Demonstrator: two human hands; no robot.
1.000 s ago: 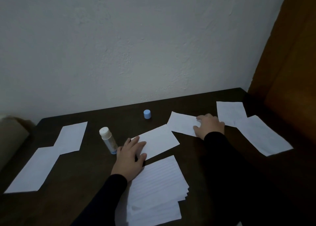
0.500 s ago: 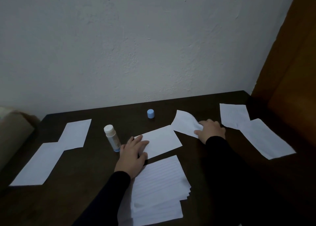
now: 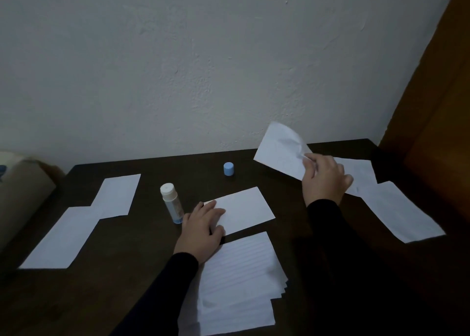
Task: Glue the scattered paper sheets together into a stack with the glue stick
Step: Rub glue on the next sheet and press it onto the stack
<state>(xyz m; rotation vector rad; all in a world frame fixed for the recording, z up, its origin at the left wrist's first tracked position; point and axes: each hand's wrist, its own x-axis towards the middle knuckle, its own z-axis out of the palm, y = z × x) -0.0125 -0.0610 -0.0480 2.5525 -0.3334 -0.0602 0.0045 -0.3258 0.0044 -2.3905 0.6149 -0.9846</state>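
Head view: the right hand [image 3: 324, 180] pinches one paper sheet [image 3: 281, 152] by its near corner, fingers curled around it, and holds it lifted off the table [image 3: 142, 272] with its far edge curling up in front of the wall [image 3: 203, 68]. The left hand [image 3: 202, 230] lies flat, fingers straight, pressing the left end of a middle sheet [image 3: 244, 209]. Taking that middle sheet as landmark: the uncapped glue stick [image 3: 172, 202] stands just left of it, beside the left hand; its blue cap [image 3: 229, 169] sits behind it, apart, with bare tabletop around. A fanned stack of lined sheets [image 3: 239, 282] lies just in front, edges nearly meeting. Two overlapping sheets [image 3: 396, 208] lie to its right, near the table's right edge, and two more sheets [image 3: 76, 223] well to its left.
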